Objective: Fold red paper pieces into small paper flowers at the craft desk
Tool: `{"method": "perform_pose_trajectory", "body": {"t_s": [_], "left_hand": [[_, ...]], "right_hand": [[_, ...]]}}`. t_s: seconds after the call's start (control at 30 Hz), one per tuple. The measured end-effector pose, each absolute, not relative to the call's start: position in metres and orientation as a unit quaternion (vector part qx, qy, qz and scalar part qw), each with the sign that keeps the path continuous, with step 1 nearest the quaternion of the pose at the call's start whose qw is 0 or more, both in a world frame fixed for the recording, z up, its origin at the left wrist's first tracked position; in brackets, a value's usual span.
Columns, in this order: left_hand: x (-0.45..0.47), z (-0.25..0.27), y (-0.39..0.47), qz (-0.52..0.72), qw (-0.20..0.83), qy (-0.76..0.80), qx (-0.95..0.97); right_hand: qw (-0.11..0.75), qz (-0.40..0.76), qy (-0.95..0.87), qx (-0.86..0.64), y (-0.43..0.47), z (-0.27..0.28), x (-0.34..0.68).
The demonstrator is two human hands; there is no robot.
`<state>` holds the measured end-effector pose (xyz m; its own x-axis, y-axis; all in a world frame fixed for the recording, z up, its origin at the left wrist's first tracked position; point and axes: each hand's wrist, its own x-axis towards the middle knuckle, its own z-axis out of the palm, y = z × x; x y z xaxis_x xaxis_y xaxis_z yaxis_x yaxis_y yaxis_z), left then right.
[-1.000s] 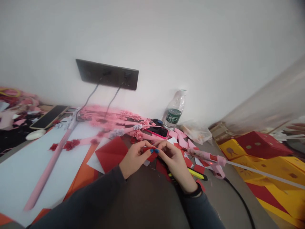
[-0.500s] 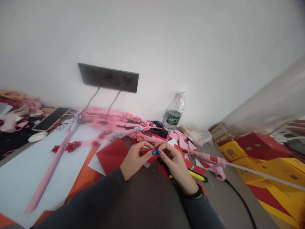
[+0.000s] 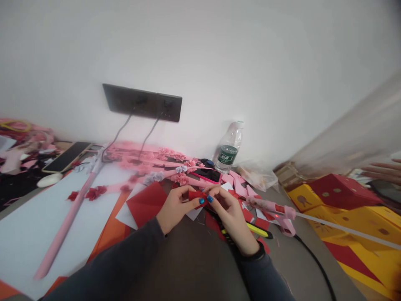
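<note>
A small piece of red paper [image 3: 194, 195] is pinched between my two hands, low over the table. My left hand [image 3: 175, 209] grips its left side with thumb and fingers. On the right edge, the fingertips and thumb of my right hand [image 3: 228, 211] close on the same paper. Left of my hands lies a square red sheet [image 3: 147, 202] over white paper. A yellow and black cutter knife [image 3: 258, 230] rests beside my right wrist. Further right is a pink glue gun [image 3: 272, 207] with a white glue stick [image 3: 341, 230] out of its back.
Pink paper-flower branches [image 3: 156, 161] and a phone [image 3: 208, 174] lie behind my hands. A water bottle [image 3: 228, 148] stands by the wall. Yellow and red boxes [image 3: 347, 192] fill the right; another person's hand [image 3: 384, 171] shows there. A pink tube [image 3: 67, 234] lies left on white paper.
My fingers have shifted slightly apart, and more of the red paper now shows between them. At the far right, the other person's hand has moved further into view.
</note>
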<state>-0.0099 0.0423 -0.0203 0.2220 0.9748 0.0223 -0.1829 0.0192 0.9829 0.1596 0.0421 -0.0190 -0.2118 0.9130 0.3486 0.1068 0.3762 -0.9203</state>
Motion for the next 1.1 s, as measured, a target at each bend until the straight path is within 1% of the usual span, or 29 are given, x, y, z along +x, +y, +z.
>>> {"method": "perform_pose_trajectory", "body": {"t_s": [0.13,0.33,0.4,0.53,0.67,0.77,0.93,1.1], "left_hand": [[-0.0103,-0.0209,0.0429,0.479,0.580,0.389,0.532],[-0.0076,-0.0195,0.0414,0.501,0.624,0.328,0.501],[-0.0070,-0.0194,0.0412,0.515,0.622,0.310,0.501],[-0.0082,-0.0225,0.0432,0.521,0.584,0.345,0.518],[-0.0114,-0.0269,0.0459,0.515,0.521,0.389,0.558],[-0.0130,-0.0279,0.0451,0.515,0.488,0.397,0.582],[-0.0130,-0.0264,0.0420,0.494,0.470,0.388,0.620],[-0.0137,-0.0235,0.0409,0.513,0.401,0.383,0.656]], "right_hand": [[0.466,0.389,-0.697,-0.382,0.0396,-0.0173,0.1569],[0.498,0.387,-0.683,-0.369,0.0400,-0.0190,0.1580],[0.508,0.388,-0.673,-0.373,0.0402,-0.0196,0.1590],[0.503,0.390,-0.664,-0.392,0.0393,-0.0197,0.1585],[0.479,0.431,-0.661,-0.384,0.0390,-0.0204,0.1564],[0.471,0.440,-0.666,-0.376,0.0393,-0.0215,0.1557],[0.453,0.417,-0.682,-0.394,0.0384,-0.0218,0.1558],[0.461,0.372,-0.703,-0.394,0.0355,-0.0163,0.1541]]}}
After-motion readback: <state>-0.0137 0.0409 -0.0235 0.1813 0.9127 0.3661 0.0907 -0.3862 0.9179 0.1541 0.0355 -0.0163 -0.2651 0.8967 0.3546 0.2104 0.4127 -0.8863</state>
